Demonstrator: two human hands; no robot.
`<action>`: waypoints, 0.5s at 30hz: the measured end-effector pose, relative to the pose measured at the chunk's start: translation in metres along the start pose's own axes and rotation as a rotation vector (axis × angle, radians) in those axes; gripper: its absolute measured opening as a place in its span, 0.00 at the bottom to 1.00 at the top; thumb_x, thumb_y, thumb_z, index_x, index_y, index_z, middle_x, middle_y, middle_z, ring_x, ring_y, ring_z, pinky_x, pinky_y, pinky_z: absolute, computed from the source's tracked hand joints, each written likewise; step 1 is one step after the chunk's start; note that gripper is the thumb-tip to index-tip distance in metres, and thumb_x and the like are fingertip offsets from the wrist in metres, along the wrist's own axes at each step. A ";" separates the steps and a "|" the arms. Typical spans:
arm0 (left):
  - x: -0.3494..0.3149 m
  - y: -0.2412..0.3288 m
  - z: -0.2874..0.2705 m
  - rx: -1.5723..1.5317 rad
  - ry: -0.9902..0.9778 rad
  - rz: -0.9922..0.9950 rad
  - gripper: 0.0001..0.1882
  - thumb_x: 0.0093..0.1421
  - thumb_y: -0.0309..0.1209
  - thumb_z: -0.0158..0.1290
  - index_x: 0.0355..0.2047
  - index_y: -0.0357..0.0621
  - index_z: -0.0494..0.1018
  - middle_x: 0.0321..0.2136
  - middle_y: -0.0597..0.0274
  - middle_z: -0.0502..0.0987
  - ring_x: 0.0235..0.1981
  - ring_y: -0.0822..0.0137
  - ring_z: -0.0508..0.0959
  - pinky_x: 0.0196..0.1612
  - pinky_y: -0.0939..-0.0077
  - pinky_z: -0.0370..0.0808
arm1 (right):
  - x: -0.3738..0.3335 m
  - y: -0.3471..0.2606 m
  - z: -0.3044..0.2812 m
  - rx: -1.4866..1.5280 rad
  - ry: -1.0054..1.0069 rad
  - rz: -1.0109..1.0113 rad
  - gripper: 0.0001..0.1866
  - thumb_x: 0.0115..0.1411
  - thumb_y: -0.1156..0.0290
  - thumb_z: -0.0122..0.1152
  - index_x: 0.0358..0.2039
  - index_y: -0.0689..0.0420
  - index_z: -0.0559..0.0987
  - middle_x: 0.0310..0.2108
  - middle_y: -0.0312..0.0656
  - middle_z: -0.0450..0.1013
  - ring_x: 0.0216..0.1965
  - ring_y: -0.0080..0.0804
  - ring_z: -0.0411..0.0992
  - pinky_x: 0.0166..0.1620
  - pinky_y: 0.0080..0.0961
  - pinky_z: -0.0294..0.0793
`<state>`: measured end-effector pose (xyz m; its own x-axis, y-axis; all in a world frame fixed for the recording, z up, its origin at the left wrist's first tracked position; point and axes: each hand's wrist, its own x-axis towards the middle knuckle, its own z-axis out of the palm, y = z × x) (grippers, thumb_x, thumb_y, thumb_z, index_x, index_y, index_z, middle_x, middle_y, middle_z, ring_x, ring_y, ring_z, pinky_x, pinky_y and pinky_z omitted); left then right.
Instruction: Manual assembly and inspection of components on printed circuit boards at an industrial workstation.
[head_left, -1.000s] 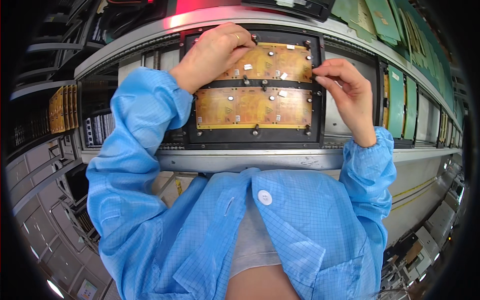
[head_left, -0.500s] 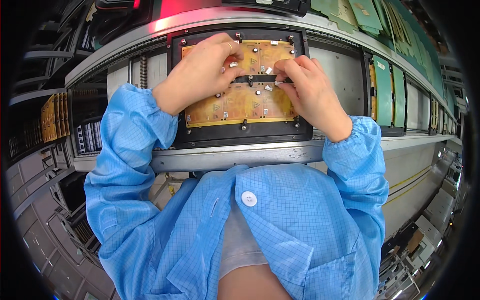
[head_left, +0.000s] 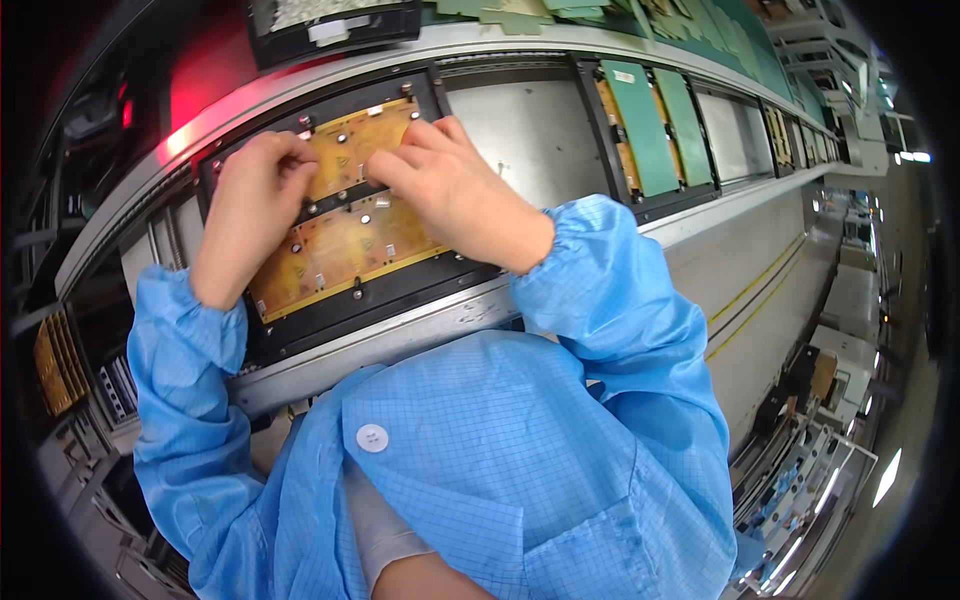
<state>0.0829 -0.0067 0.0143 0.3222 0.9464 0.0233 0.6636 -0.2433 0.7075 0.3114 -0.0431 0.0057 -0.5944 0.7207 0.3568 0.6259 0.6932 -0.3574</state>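
Note:
Two yellow-brown circuit boards sit in a black carrier frame [head_left: 400, 285], an upper board [head_left: 375, 135] and a lower board [head_left: 335, 250], with small black-and-white round parts on them. My left hand [head_left: 250, 205] is over the left end of the upper board, thumb and fingers drawn together; whatever they hold is hidden. Over the right part of that board is my right hand [head_left: 450, 190], its fingers bent and closed, the fingertips low at the board's surface. A small white connector [head_left: 381, 202] shows on the lower board, just below the right fingertips.
The carrier sits on a metal-railed conveyor [head_left: 470, 310]. Further right, another black carrier holds green panels [head_left: 640, 130]. Behind the rail stands a black bin [head_left: 345, 45] of small white parts, with green sheets [head_left: 500, 12] beside it. Red light glows at the back left.
My view has turned, so the carrier now appears tilted and further left. Both hands remain over the upper board. The white connector earlier visible at my right fingertips is no longer in sight there.

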 end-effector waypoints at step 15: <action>-0.074 -0.028 -0.059 -0.515 -0.014 -0.289 0.09 0.63 0.22 0.55 0.43 0.33 0.74 0.33 0.66 0.76 0.33 0.78 0.74 0.41 0.85 0.72 | -0.150 0.116 -0.106 -0.705 0.116 1.107 0.36 0.48 0.39 0.70 0.43 0.58 0.76 0.40 0.48 0.76 0.43 0.41 0.72 0.51 0.42 0.58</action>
<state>0.0003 -0.0574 0.0348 0.1886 0.9552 -0.2280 0.3136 0.1615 0.9357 0.5268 -0.0725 0.0023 0.4232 0.8703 0.2519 0.8987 -0.4385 0.0050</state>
